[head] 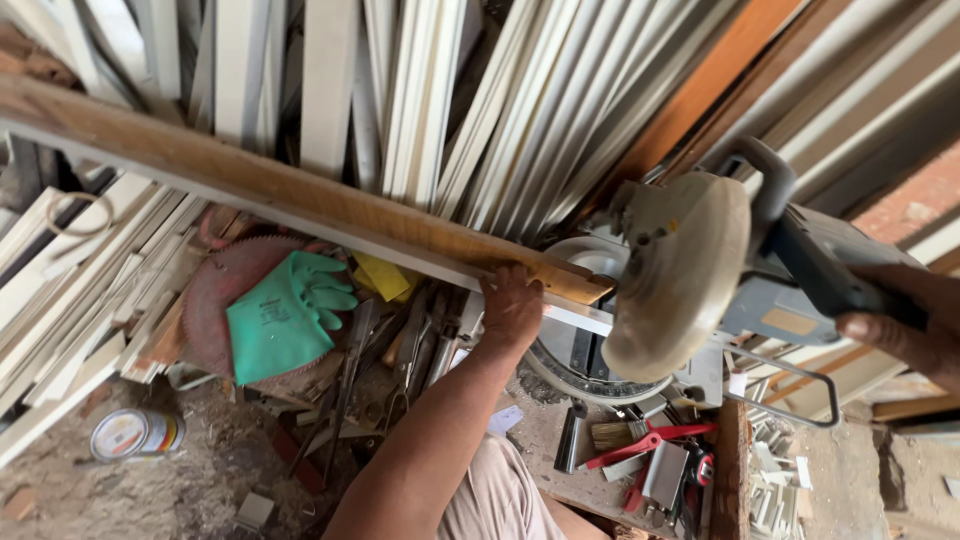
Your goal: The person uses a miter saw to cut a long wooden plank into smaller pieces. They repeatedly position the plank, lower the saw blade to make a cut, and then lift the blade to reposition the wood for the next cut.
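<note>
Head view, looking down at cutting station.

L hand (512, 305): grip pressed down on wooden strip (300, 195), fingers over its near edge, close to the strip's rt end. Looks like a hold-down clamp of palm + fingers rather than a wrap-around grasp.

R hand (905, 325): grip clenched on the dark handle of the miter saw (700, 270); thumb on top, fingers wrapped under. Saw head w/ beige blade guard (680, 275) is raised, tilted, hanging just above the strip's end.

Strip: long axis runs from upper-lt of frame down to the saw, i.e. diagonal, lt end high and far, rt end at the saw bed. Rt end points into the blade zone, a short stub past the L hand. Strip lies flat, brown face up, pale edge toward the person. It sits along the saw fence; a pale metal rail shows beneath its rt end.

Key relation: blade guard is directly rt of L hand, near but apart. L hand is the nearer one to the strip; R hand touches only the saw handle, well apart from the wood.

Around: green rubber glove (285, 315) on a loose circular saw blade (225, 305), below the strip. Red-handled brush (640, 440) on the tabletop nr the saw base. Small tin (135, 433) on the floor, lower lt. Stacked pale mouldings (520, 100) lean behind.
</note>
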